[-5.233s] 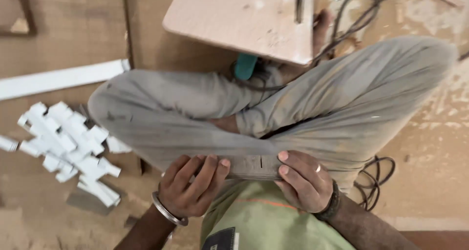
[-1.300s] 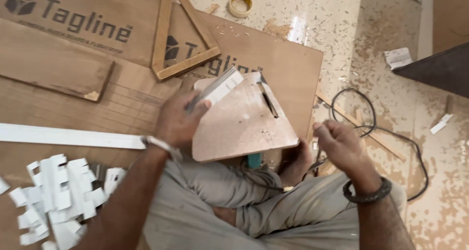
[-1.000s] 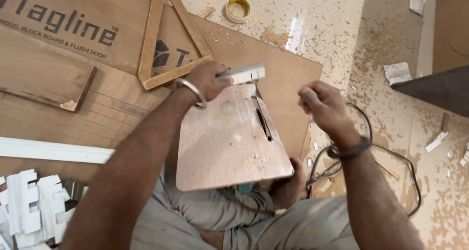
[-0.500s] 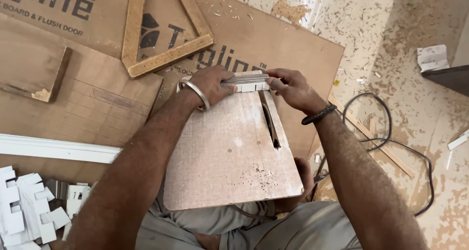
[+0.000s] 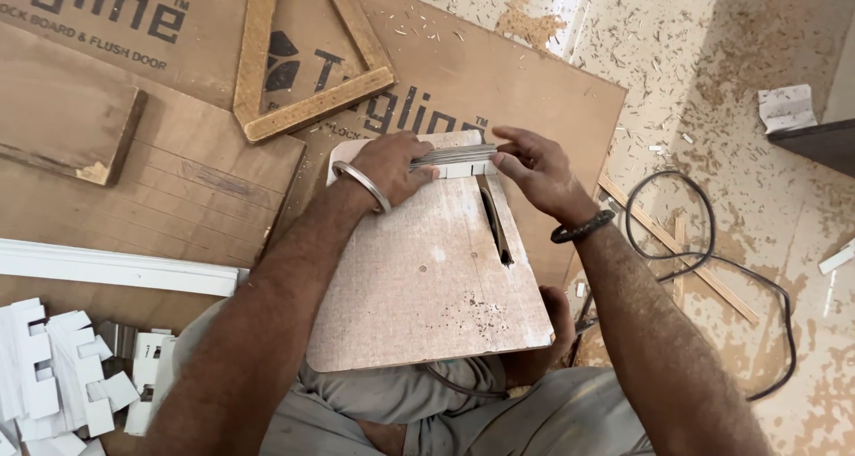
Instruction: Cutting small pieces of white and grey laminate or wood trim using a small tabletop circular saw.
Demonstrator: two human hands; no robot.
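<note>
A small wooden board (image 5: 419, 278) with a narrow blade slot (image 5: 495, 220) rests over my lap. At its far edge lies a stack of thin white and grey strips (image 5: 456, 159). My left hand (image 5: 392, 166), with a metal bangle on the wrist, grips the stack's left end. My right hand (image 5: 534, 166), with a dark band on the wrist, pinches the stack's right end with its fingertips. The stack sits just beyond the far end of the slot.
A triangular wooden frame (image 5: 294, 55) and a plank (image 5: 67, 118) lie on brown sheets ahead. A long white strip (image 5: 116, 267) and a pile of cut white pieces (image 5: 53, 376) sit at left. A black cable (image 5: 712, 269) loops over the sawdust-strewn floor at right.
Both hands went from my lap to the far edge of the board. The left hand brought the strip stack there, and the right hand has closed on its other end.
</note>
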